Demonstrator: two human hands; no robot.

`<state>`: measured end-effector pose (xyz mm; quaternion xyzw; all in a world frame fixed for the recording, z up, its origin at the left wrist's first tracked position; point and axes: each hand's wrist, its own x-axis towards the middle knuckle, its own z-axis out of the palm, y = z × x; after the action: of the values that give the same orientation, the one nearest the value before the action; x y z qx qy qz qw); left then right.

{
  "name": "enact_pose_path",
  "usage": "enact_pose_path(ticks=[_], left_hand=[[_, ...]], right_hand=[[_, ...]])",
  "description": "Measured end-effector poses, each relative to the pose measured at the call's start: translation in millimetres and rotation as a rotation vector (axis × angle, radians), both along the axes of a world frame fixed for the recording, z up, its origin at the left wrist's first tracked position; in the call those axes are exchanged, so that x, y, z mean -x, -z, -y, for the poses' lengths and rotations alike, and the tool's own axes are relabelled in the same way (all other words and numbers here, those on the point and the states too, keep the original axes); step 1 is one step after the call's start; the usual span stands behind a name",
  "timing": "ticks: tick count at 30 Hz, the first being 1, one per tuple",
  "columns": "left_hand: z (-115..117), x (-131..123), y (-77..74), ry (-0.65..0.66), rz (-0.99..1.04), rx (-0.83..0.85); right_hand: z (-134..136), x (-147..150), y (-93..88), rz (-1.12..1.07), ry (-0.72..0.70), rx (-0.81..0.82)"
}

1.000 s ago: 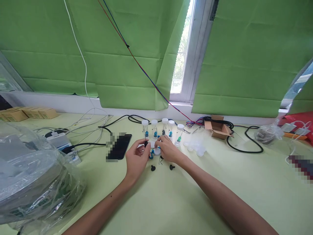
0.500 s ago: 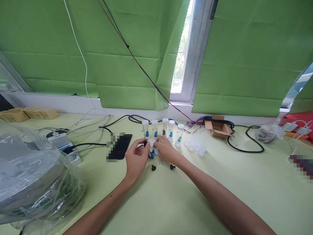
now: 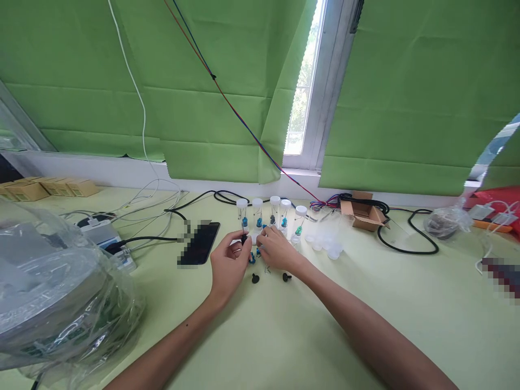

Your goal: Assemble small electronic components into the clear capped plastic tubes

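Observation:
My left hand [image 3: 229, 260] is closed in a pinch around a small black piece [image 3: 244, 239], whose exact kind is too small to tell. Close beside it, my right hand [image 3: 278, 249] has its fingers curled together; whatever they hold is hidden. Small blue pieces [image 3: 252, 258] lie between the hands. Two black knob-like pieces, one on the left [image 3: 255, 278] and one on the right [image 3: 286, 277], rest nearer to me. Behind the hands stands a row of several clear, white-capped tubes [image 3: 300, 222] with blue, black or green pieces inside.
Frosted plastic containers [image 3: 327, 233] cluster right of the tubes, before an open cardboard box [image 3: 361, 211] and black cable [image 3: 406, 250]. A dark phone [image 3: 201, 244] lies left of my hands. A large plastic-wrapped object [image 3: 60, 303] takes up the left front.
My left hand has shifted slightly right with the black piece. The right hand has barely moved, its fingers still curled by the blue pieces.

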<state>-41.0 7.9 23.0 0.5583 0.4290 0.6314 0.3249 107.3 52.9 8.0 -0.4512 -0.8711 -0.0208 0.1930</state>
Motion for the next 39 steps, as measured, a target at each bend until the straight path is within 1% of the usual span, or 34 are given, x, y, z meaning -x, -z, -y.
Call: enact_pose_path(ticks=[4, 10, 16, 24, 32, 35, 39], left_hand=[[0, 0, 0.0, 0.004, -0.009, 0.002], [1, 0, 0.1, 0.011, -0.011, 0.015], [1, 0, 0.7, 0.008, -0.016, 0.02], [2, -2, -1.1, 0.027, -0.012, 0.043], [-1, -2, 6.6, 0.06, -0.041, 0.062], [0, -3, 7.1, 0.07, -0.054, 0.068], [2, -4, 7.5, 0.114, -0.058, 0.113]], right_hand=[[0, 1, 0.1, 0.007, 0.012, 0.0], [3, 2, -1.8, -0.041, -0.066, 0.054], [6, 4, -2.1, -0.004, -0.072, 0.109], [2, 6, 6.0, 0.052, -0.048, 0.066], [5, 6, 5.7, 0.047, -0.036, 0.044], [8, 1, 5.3, -0.036, -0.023, 0.01], [22, -9, 3.3, -0.342, 0.001, -0.045]])
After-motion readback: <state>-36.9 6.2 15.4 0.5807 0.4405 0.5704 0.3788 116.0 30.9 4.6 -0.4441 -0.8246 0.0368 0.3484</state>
